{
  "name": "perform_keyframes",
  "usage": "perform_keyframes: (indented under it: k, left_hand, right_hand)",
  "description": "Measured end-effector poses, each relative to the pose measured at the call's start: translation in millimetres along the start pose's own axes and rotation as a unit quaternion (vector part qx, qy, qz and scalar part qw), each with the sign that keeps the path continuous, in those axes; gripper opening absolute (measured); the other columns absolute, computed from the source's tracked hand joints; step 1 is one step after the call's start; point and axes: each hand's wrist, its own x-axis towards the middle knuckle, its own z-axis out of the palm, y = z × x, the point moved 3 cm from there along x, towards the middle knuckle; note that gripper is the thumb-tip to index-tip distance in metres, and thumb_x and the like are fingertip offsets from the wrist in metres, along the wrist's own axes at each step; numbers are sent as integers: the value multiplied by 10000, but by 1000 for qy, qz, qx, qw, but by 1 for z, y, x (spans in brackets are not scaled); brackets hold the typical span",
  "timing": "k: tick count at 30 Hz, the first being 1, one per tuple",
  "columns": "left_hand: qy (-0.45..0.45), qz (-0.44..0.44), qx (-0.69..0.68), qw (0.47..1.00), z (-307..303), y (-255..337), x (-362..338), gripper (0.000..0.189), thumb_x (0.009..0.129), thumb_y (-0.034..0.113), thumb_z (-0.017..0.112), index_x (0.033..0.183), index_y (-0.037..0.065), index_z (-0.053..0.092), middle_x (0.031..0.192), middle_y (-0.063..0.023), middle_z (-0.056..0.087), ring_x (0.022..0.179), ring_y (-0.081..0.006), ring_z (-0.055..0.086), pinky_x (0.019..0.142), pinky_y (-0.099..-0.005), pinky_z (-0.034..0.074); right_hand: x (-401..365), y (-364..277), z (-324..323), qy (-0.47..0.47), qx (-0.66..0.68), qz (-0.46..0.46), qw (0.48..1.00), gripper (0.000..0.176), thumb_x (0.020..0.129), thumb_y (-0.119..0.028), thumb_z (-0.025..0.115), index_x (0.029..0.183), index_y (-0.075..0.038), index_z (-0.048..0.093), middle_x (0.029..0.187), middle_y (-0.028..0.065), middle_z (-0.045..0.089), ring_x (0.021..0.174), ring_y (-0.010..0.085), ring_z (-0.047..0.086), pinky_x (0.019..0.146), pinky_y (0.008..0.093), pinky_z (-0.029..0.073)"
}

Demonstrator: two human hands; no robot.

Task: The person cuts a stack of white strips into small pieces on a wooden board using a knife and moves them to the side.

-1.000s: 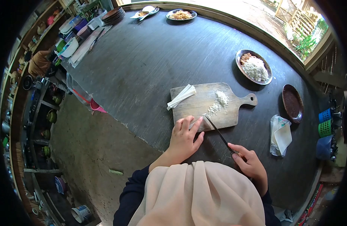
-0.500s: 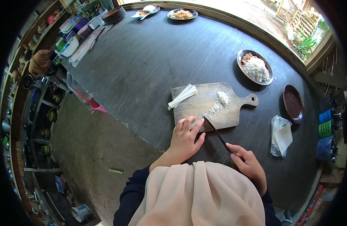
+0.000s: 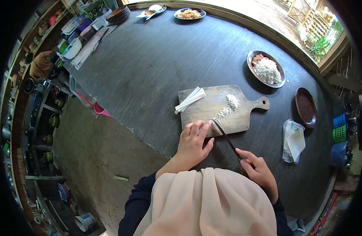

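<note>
My right hand (image 3: 259, 169) is closed round the handle of a knife (image 3: 227, 139), whose tip end rests on the wooden cutting board (image 3: 212, 104). Just left of the blade, my left hand (image 3: 194, 143) presses its bent fingertips onto the near edge of the board. They hold down a white strip, mostly hidden under the fingers. Thin white shreds (image 3: 231, 104) lie in a small heap toward the board's handle. Several uncut white strips (image 3: 190, 100) lie together at the board's far left corner.
Beyond the board stands a plate of white shreds and brown food (image 3: 266, 71). A brown oval dish (image 3: 306, 108) and a plastic packet (image 3: 293, 141) lie to the right. Two plates of food stand at the far edge. Another person (image 3: 41, 65) is at far left.
The knife blade has turned from lying tilted, its flat side showing, to a more upright, thin edge-on line. Both hands stay in nearly the same place.
</note>
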Motion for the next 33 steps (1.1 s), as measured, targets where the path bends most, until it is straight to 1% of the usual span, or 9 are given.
perform_keyframes:
  k: [2, 5, 12, 14, 20, 23, 33]
  left_hand:
    - [5, -2, -12, 1000, 0, 0, 0, 564, 863, 294, 660, 1375, 103, 523, 1241, -102, 502, 1144, -298, 441, 987, -408, 391]
    - [0, 7, 1, 1000, -1, 0, 1, 586, 861, 288, 661, 1393, 95, 513, 1234, -100, 501, 1135, -294, 441, 985, -407, 392]
    - [-1, 15, 19, 1000, 0, 2, 1, 598, 857, 287, 669, 1402, 98, 514, 1236, -93, 496, 1130, -288, 437, 980, -404, 396]
    - [-4, 9, 25, 1000, 0, 2, 2, 599, 857, 292, 672, 1408, 115, 514, 1232, -90, 495, 1130, -286, 434, 980, -401, 395]
    - [-6, 8, 42, 999, 2, 1, 3, 593, 862, 303, 670, 1413, 150, 518, 1232, -84, 485, 1133, -283, 420, 985, -399, 388]
    - [-7, 11, 44, 999, 2, 1, 2, 594, 865, 315, 665, 1416, 148, 516, 1239, -84, 478, 1135, -287, 413, 987, -404, 383]
    - [-14, 8, 44, 999, 1, 2, 3, 596, 868, 318, 658, 1420, 147, 511, 1245, -85, 477, 1141, -289, 413, 990, -407, 376]
  right_hand:
    - [0, -4, 1, 1, -7, -3, 1000, 415, 971, -53, 541, 1383, -99, 542, 574, 27, 528, 530, 79, 477, 561, 259, 427]
    - [0, -7, 1, -1, -17, -6, 1000, 417, 968, -52, 540, 1382, -98, 542, 576, 37, 525, 534, 85, 476, 568, 259, 429]
    - [1, -1, 5, 1, -19, -7, 1000, 420, 967, -51, 539, 1384, -98, 540, 569, 54, 474, 528, 92, 431, 555, 263, 401]
    - [0, -1, 6, 9, -22, -12, 1000, 421, 968, -53, 537, 1386, -101, 539, 566, 53, 457, 527, 92, 417, 550, 268, 392]
    - [-1, -4, 9, 16, -8, -2, 1000, 417, 973, -57, 533, 1387, -101, 537, 591, 59, 487, 547, 91, 437, 562, 262, 399]
    - [-1, -3, 11, 18, -3, 2, 1000, 412, 977, -59, 532, 1387, -99, 537, 603, 61, 500, 554, 92, 444, 568, 262, 405]
    - [-1, -3, 12, 21, -3, -10, 1000, 400, 977, -59, 532, 1376, -90, 543, 584, 67, 468, 547, 97, 416, 565, 261, 395]
